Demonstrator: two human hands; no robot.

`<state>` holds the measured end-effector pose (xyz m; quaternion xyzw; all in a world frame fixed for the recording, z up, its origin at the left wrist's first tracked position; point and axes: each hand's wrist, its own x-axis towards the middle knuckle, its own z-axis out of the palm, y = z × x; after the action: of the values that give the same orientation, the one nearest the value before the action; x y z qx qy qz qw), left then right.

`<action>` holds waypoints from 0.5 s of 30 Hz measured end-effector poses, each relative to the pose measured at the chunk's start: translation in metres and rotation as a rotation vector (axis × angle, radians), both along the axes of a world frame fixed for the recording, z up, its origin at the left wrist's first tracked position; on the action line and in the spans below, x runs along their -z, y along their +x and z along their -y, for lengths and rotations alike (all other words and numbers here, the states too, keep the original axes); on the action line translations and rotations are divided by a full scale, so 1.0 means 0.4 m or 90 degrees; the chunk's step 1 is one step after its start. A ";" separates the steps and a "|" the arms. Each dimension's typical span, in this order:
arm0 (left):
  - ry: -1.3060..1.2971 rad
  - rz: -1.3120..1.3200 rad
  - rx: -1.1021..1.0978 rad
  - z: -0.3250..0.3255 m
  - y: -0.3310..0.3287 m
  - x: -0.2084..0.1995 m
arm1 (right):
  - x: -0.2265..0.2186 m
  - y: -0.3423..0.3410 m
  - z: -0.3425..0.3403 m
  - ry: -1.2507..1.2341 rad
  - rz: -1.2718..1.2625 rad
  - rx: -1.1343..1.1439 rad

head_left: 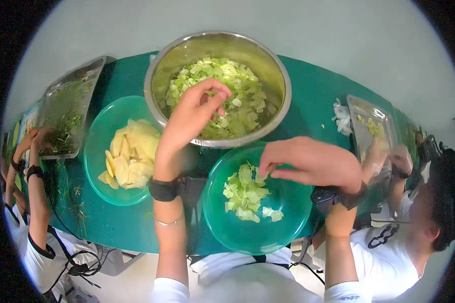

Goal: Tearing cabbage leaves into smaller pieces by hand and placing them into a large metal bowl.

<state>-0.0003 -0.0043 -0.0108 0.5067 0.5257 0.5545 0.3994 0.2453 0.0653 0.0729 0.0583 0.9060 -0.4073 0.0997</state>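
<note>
Bright, slightly soft view, bowed toward a dark fisheye rim.

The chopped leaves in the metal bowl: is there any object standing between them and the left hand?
Nothing visible is in the way. The left hand is over the metal bowl, its wrist above the near-left rim, and the chopped leaves show directly around it. I cannot tell if it touches them.

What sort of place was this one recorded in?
Most likely a shared food-preparation room: a green table carries a large steel bowl of chopped greens and a green bowl of pale slices, with co-workers on both sides.
</note>
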 end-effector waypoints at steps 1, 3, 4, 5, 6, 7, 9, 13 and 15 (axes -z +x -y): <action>0.011 -0.013 0.003 0.002 -0.008 0.000 | 0.019 0.009 0.017 -0.004 0.001 0.004; 0.004 -0.014 0.008 0.002 -0.014 -0.001 | 0.046 0.022 0.040 0.104 -0.065 -0.004; 0.004 -0.019 0.014 0.001 -0.014 0.000 | 0.050 0.023 0.045 0.106 -0.079 -0.001; 0.007 -0.025 0.019 0.001 -0.015 -0.007 | 0.030 0.017 0.046 0.108 -0.078 0.000; 0.006 -0.021 0.020 0.001 -0.012 -0.008 | -0.002 0.006 0.042 0.083 -0.025 -0.003; 0.007 -0.020 0.021 0.000 -0.012 -0.008 | -0.025 -0.004 0.034 0.057 0.028 -0.008; 0.008 -0.001 0.026 -0.003 -0.013 -0.006 | -0.040 -0.015 0.015 0.032 0.002 0.042; 0.007 -0.008 0.010 0.006 -0.015 -0.008 | 0.002 -0.054 -0.077 0.057 -0.108 0.170; 0.016 0.017 0.031 -0.003 -0.013 0.002 | 0.045 -0.069 -0.125 0.195 -0.144 0.180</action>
<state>-0.0056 -0.0032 -0.0115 0.5168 0.5011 0.5577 0.4133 0.2177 0.1152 0.0550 0.1534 0.9455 -0.2786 -0.0704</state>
